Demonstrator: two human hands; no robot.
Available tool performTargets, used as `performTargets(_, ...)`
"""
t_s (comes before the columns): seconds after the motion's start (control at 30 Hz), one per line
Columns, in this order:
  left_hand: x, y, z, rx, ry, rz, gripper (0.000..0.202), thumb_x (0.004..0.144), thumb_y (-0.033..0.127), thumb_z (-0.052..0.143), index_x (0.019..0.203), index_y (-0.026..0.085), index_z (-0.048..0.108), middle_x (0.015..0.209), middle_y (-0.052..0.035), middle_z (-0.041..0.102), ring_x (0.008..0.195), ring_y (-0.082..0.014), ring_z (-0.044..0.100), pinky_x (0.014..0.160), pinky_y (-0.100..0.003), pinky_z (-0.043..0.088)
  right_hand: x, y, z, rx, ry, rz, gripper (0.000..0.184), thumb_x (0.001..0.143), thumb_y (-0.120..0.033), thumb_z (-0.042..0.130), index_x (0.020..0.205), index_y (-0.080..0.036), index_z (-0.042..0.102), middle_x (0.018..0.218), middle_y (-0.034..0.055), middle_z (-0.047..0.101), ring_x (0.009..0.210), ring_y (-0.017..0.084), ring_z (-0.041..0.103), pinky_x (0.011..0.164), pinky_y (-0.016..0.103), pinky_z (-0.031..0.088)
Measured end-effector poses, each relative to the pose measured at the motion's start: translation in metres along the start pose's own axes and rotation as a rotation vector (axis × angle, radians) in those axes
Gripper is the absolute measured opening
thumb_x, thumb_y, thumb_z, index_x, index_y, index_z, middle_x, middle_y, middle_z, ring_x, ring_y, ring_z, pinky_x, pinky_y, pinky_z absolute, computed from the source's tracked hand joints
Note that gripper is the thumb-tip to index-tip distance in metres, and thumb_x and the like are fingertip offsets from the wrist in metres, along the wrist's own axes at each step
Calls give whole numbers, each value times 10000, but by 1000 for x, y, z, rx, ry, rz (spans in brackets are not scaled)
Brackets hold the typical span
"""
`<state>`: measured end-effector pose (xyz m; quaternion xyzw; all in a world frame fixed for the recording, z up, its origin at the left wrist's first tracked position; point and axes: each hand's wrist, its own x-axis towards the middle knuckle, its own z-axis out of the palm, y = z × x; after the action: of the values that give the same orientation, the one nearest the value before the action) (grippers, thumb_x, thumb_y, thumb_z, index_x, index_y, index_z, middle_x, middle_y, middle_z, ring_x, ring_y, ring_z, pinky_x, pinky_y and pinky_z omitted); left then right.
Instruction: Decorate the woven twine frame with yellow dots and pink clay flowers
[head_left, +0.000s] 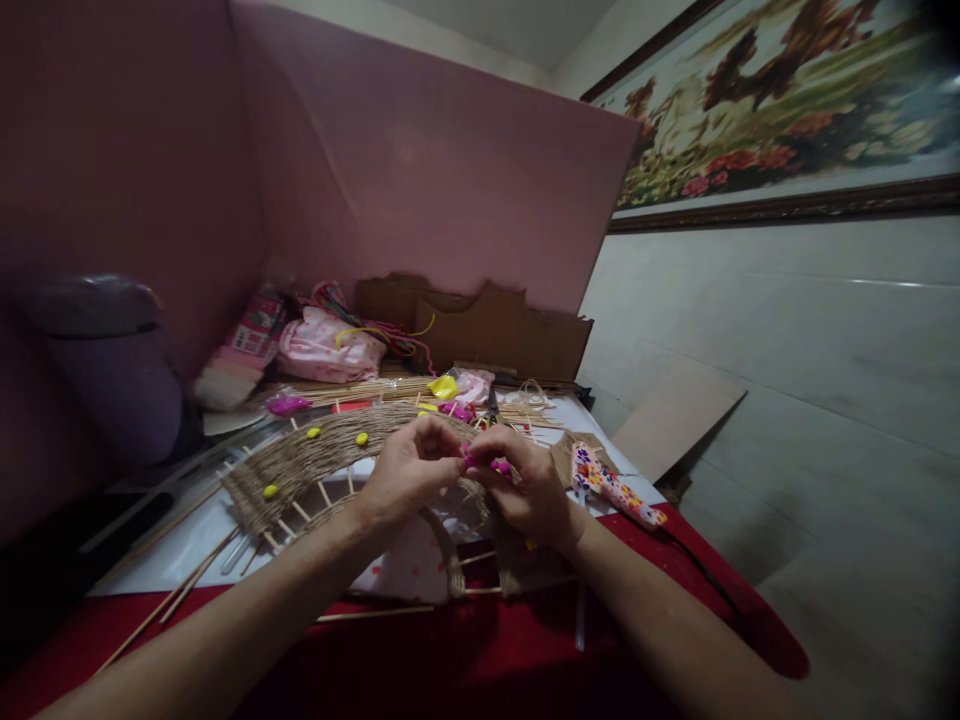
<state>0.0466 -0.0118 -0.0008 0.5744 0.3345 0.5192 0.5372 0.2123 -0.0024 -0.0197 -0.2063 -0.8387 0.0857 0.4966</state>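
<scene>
My left hand (418, 465) and my right hand (525, 480) meet over the table with thumbs and fingers pinched. Between them is a small piece of magenta clay-like material (468, 457); both hands appear to grip it. More magenta, with a speck of yellow, shows at my right fingers. Beneath the hands lies an arched frame woven from brown twine (292, 470) over thin wooden sticks. Yellow dots (362, 439) sit on its weave. Part of the frame is hidden by my hands and forearms.
A flower-patterned glue gun (615, 490) lies at the right, its cord trailing over the red cloth (720, 580). Behind are a yellow lump (443, 387), bundled sticks (360, 390), a dotted pink bag (330, 345) and torn cardboard (502, 335). A lidded bin (120, 370) stands left.
</scene>
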Motion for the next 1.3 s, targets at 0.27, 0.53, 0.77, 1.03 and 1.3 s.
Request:
performTargets(0.27, 2, -2, 4, -78, 39, 36, 239, 505, 93, 675, 657, 155, 502, 564, 54, 537, 481, -58, 463, 446, -179, 340, 1, -3, 3, 7, -7, -84, 185, 835, -101, 520, 957, -215, 600, 843, 46, 632, 789, 158, 589, 693, 312, 495)
performTargets(0.53, 3, 3, -10, -391, -41, -142, 159, 655, 142, 687, 805, 112, 646, 623, 4, 579, 537, -53, 510, 508, -159, 407, 1, -3, -2, 246, 418, 338, 56, 859, -259, 540, 857, -214, 573, 724, -2, 580, 551, 108, 535, 527, 253, 461)
performTargets(0.77, 4, 1, -12, -446, -101, -199, 197, 706, 287, 711, 737, 121, 609, 584, -6, 583, 488, -47, 508, 439, -128, 379, 9, 6, -7, 644, 327, 533, 121, 784, -303, 621, 819, -199, 570, 710, 4, 622, 571, 119, 559, 522, 251, 487)
performTargets(1.03, 6, 2, -16, -342, -46, -135, 183, 629, 170, 741, 797, 115, 695, 638, 0, 619, 551, -44, 519, 532, -149, 406, 10, 11, -9, 721, 317, 560, 174, 769, -316, 645, 881, -187, 683, 706, 9, 617, 592, 99, 548, 535, 226, 491)
performTargets(1.3, 7, 6, -15, -279, 52, -69, 182, 557, 149, 772, 701, 135, 662, 530, 45, 542, 430, -22, 402, 416, -147, 280, 10, 14, -11, 842, 274, 635, 217, 671, -352, 742, 740, -179, 631, 657, -6, 632, 525, 93, 551, 458, 205, 476)
